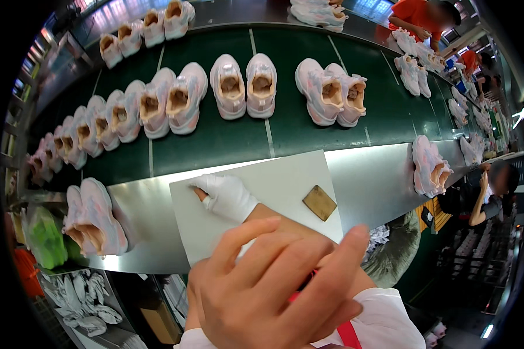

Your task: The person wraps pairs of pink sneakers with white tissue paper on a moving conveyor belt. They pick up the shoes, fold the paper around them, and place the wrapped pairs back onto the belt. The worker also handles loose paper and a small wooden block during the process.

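Right hand (226, 196), white-gloved: spread flat on white rectangular board (285, 174) at the near steel ledge, grasping nothing; left hand (268, 291), bare: draped loosely over your right forearm; tan square block (319, 202) just right, untouched; step judged: pausing; any pickup needs both hands freed.

A gloved left hand (226, 196) rests on a white board (285, 180) beside a green conveyor (215, 139) of pink shoes (243, 86).

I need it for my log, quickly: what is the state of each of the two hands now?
Left hand: in a white glove, resting on the white board; holds nothing that shows.
Right hand: bare, close to the camera, fingers open, holds nothing.
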Motion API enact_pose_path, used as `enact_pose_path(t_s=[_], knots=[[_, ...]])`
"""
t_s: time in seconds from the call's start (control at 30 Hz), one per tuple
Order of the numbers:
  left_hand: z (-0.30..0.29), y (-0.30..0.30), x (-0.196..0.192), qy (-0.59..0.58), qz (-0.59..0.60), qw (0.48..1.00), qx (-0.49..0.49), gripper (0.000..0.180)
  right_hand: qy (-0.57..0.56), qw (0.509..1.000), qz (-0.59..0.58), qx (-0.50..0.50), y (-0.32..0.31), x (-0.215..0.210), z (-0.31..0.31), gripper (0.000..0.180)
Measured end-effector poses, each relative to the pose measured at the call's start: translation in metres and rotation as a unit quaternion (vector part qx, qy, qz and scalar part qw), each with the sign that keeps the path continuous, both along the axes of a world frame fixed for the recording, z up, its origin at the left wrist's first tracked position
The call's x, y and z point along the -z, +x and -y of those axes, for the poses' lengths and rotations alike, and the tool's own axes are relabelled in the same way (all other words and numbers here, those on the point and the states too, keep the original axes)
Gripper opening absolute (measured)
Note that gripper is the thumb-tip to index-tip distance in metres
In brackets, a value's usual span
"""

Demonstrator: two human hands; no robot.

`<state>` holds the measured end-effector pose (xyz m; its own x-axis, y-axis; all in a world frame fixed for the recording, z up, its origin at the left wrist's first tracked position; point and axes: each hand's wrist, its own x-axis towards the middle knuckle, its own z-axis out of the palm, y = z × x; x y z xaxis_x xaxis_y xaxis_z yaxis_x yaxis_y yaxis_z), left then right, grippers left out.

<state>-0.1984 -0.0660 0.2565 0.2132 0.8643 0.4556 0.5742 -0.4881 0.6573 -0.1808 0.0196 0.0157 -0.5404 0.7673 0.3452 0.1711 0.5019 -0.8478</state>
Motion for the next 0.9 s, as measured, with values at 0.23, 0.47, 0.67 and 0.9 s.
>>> enact_pose_path(t_s=[0.23,0.47,0.67,0.9], knots=[[0.0,-0.002,0.015,-0.025,0.023,0.999,0.013,0.04,-0.012,0.999,0.034,-0.008,-0.001,-0.008,-0.003,0.018],[0.0,-0.009,0.025,-0.006,0.068,0.997,0.027,0.04,0.06,0.998,0.003,0.012,-0.019,0.01,-0.001,0.016],[-0.018,0.022,0.053,0.21,0.117,0.97,-0.033,0.053,0.036,0.998,0.042,0.004,-0.019,0.001,-0.003,0.016],[-0.005,-0.001,0.052,0.345,0.148,0.925,-0.06,0.044,0.053,0.994,0.095,-0.01,-0.02,-0.01,0.002,0.015]])
